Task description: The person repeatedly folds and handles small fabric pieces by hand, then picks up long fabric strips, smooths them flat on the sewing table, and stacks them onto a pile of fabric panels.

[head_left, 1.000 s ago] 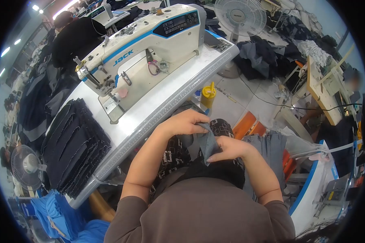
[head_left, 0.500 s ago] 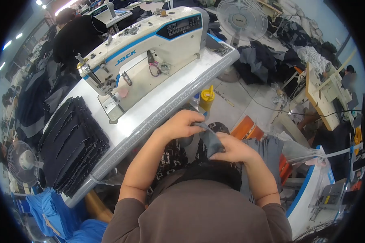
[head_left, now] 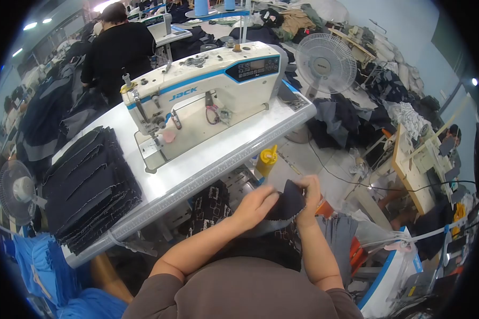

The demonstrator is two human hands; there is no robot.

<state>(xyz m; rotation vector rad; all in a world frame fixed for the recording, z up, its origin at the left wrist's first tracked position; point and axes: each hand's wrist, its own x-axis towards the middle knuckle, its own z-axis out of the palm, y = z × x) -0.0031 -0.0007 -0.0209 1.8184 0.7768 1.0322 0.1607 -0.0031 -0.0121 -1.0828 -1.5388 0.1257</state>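
Over my lap, a dark denim piece [head_left: 290, 202] with a frayed lighter edge is held between my two hands. My left hand [head_left: 254, 208] pinches its left side, fingertips partly hidden by the cloth. Around the right side my right hand [head_left: 310, 199] is closed, its fingers over the top edge. Beyond them stands the white sewing machine [head_left: 197, 101] on its table [head_left: 183, 170]; neither hand touches it. A pile of dark cut denim pieces [head_left: 93, 186] lies at the table's left end.
A yellow bottle [head_left: 266, 161] stands beyond my hands, past the table edge. A fan [head_left: 324, 64] is behind the machine, another fan [head_left: 18, 183] at far left. Grey fabric pieces [head_left: 338, 239] hang at my right. A person in black [head_left: 120, 50] sits ahead. Blue cloth [head_left: 48, 271] lies lower left.
My hands have moved right and lower in view with the cloth, which now shows its dark side instead of grey. The head view has tilted up, showing more of the room.
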